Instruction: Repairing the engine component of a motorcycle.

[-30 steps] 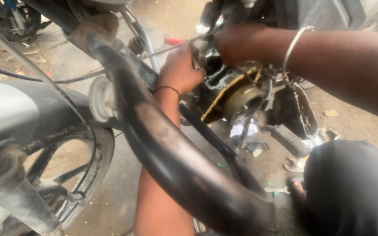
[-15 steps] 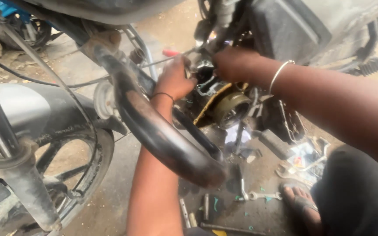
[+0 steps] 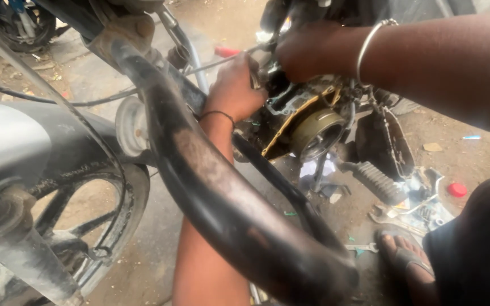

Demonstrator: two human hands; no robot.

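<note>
1. While both arms reach into the motorcycle's open engine [image 3: 307, 122], the left hand [image 3: 235, 89] comes up from below, passing behind the thick black exhaust pipe [image 3: 211, 187]; its grip is closed around a thin metal tool with a red handle [image 3: 226, 52], the red end pointing left.
2. The right hand [image 3: 307, 50], a silver bangle [image 3: 370, 42] on its wrist, sits just above the engine with the fingers curled shut on a small part at the top of the casing; what that part is I cannot tell.
3. Just beneath both hands lies the round metal rotor [image 3: 317, 133], with a yellowish gasket edge beside it.
4. At left stands the front wheel [image 3: 94, 218] under a grey mudguard [image 3: 35, 144].
5. On the dirt floor [image 3: 455, 150] lie a spanner [image 3: 364, 247], a red cap [image 3: 457, 189] and a sandalled foot [image 3: 406, 258].
</note>
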